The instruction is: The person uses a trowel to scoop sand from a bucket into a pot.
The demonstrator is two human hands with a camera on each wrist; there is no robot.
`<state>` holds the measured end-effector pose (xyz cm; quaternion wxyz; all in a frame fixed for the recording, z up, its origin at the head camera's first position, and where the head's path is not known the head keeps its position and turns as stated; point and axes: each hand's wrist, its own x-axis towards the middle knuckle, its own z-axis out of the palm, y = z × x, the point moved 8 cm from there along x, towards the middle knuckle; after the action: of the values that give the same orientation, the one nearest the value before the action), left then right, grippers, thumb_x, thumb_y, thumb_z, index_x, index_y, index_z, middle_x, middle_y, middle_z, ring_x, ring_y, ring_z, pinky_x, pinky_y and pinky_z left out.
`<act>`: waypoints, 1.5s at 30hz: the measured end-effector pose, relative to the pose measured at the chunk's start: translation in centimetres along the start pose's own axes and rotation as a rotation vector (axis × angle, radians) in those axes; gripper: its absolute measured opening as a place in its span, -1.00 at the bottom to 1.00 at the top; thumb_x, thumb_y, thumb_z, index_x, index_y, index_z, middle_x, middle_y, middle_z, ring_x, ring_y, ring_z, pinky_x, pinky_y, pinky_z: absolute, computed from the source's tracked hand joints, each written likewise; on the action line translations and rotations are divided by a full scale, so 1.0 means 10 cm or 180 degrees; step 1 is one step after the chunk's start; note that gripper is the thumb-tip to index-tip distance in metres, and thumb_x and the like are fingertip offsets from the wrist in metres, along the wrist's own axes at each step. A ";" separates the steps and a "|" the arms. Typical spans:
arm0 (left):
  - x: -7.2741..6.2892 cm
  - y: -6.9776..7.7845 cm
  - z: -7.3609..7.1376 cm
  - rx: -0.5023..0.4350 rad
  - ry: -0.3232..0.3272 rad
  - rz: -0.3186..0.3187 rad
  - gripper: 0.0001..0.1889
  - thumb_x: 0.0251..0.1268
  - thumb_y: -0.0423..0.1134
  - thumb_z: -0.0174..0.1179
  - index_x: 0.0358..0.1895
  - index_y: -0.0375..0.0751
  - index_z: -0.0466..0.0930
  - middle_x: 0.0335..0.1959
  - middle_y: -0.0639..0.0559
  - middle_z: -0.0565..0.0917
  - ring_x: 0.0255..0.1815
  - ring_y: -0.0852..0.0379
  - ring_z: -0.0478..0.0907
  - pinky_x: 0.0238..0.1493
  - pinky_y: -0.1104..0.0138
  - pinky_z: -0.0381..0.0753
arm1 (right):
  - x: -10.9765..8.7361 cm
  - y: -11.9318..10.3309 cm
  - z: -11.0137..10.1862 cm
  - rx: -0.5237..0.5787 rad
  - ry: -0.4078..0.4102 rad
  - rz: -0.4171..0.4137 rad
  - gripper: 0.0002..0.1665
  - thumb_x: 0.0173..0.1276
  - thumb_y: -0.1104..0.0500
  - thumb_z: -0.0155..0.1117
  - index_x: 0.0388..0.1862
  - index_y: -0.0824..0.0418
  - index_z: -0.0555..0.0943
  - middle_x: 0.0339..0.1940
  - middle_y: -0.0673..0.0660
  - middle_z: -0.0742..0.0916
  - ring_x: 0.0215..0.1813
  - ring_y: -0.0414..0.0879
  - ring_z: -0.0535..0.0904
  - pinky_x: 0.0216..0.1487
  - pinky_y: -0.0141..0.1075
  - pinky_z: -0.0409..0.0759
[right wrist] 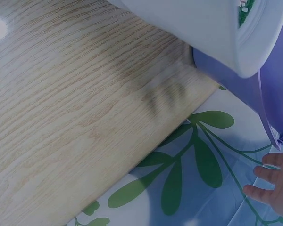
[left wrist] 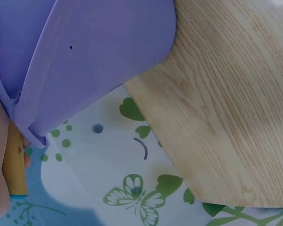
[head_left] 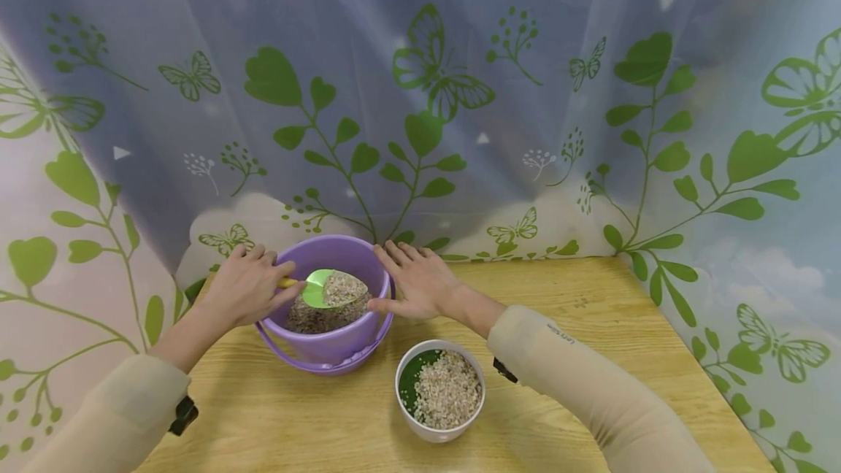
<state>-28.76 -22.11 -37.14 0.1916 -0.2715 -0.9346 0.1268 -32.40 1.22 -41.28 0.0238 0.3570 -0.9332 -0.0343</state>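
My left hand (head_left: 244, 287) grips the yellow handle (left wrist: 15, 162) of a toy shovel whose green blade (head_left: 315, 290) carries a heap of beige gravel (head_left: 344, 288). That blade is over the inside of a purple bucket (head_left: 322, 347), above the darker gravel in it. At the bucket's right rim is my right hand (head_left: 423, 282), fingers extended and thumb pointing left along the side. Nearer to me stands a white bowl (head_left: 430, 433) with a green inside, largely filled with beige gravel (head_left: 450, 389). In the left wrist view, the bucket's wall hides the blade.
The wooden table (head_left: 539, 378) supports the bucket and bowl. Behind it and along both sides hangs a curtain (head_left: 539, 188) printed with green leaves and butterflies. The bucket's purple carrying handle (head_left: 298, 365) hangs down at its front.
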 end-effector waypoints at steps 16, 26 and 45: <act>-0.02 0.01 -0.04 0.0003 0.0091 0.0024 -0.55 0.47 0.26 0.13 -0.06 -0.05 0.72 -0.20 -0.24 0.79 -0.08 -0.25 0.71 0.02 -0.11 0.66 | 0.00 0.00 -0.01 0.0117 0.0036 0.0004 0.61 -0.07 -0.89 -1.05 0.79 0.05 -0.23 0.77 0.28 0.18 0.74 0.26 0.19 0.63 0.20 0.29; -0.02 0.02 -0.07 -0.0030 -0.0008 -0.0003 -0.53 0.50 0.26 0.08 -0.03 -0.06 0.71 -0.18 -0.25 0.79 -0.07 -0.25 0.70 0.03 -0.10 0.64 | -0.08 0.01 0.00 0.0095 0.0071 -0.0069 0.54 0.01 -0.86 -1.03 0.79 0.03 -0.25 0.78 0.26 0.13 0.74 0.24 0.18 0.61 0.22 0.31; -0.03 0.10 -0.31 -0.0039 -0.0077 0.0042 -0.58 0.52 0.25 0.08 -0.18 -0.03 0.63 -0.24 -0.19 0.75 -0.08 -0.23 0.70 0.02 -0.09 0.60 | -0.46 0.09 0.00 0.0040 0.0188 -0.0192 0.24 0.43 -0.60 -0.11 0.78 0.12 -0.11 0.78 0.27 0.12 0.76 0.23 0.14 0.67 0.17 0.23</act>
<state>-26.71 -21.09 -34.76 0.1777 -0.2774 -0.9358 0.1257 -29.58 5.01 -41.25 0.0480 0.3860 -0.9211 -0.0187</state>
